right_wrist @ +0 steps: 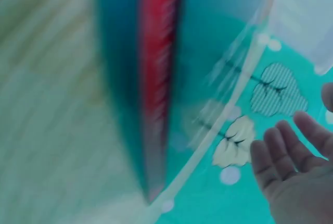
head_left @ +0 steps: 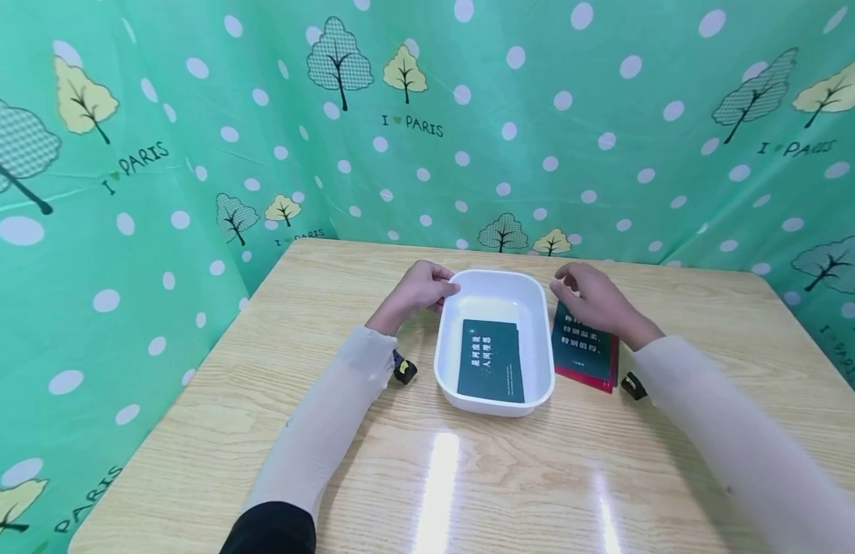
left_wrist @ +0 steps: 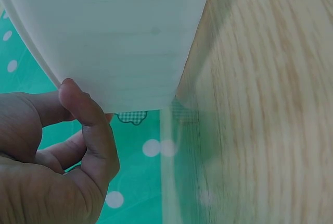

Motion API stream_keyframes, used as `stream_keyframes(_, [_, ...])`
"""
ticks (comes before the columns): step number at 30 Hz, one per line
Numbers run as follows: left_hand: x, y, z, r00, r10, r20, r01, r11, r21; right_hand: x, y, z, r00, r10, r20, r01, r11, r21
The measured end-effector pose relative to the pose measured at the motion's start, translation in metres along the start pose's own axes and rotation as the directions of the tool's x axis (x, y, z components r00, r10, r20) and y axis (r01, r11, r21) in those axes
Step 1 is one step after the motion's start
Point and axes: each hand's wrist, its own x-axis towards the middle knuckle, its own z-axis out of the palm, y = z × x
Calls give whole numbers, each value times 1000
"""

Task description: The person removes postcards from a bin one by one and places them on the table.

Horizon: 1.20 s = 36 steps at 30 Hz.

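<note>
At its far left corner, my left hand pinches the rim of a white plastic basin, thumb on top. The left wrist view shows the same hand on the edge of the basin. Inside the basin lies a dark green book with white lettering. My right hand, fingers loosely bent and holding nothing, hovers right of the basin. Below it lies a stack of books, a dark green one over a red one; the hand covers their far end. The right wrist view blurs the books.
Everything rests on a light wood-grain table with glare near its front. A green curtain with dots and trees hangs behind and to the left. Black straps sit at both wrists.
</note>
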Motion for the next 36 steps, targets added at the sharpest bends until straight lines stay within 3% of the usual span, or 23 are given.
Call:
stream_keyframes(5, [-1,0,-1,1000,-4,-4,4,1000,-4,5,-19,2,989,-108,-99,111,993,25])
stream_keyframes(11, [-2,0,-2,1000,5,5,-5,1000,-12,9,-39,6,965,-239,-107,240,971,1])
stream_keyframes(15, [-1,0,-2,1000,9,5,-9,1000,-14,9,-53,10,961,-271,-50,271,963,-13])
stream_keyframes(22, [0,0,0,1000,16,1,-16,1000,0,8,-73,15,962,-253,107,256,966,-18])
stream_keyframes(30, [-1,0,-1,1000,9,4,-9,1000,1,13,-83,22,920,-207,332,237,970,-53])
stream_keyframes(36, [0,0,0,1000,9,3,-9,1000,3,13,-87,24,900,-182,396,223,973,-60])
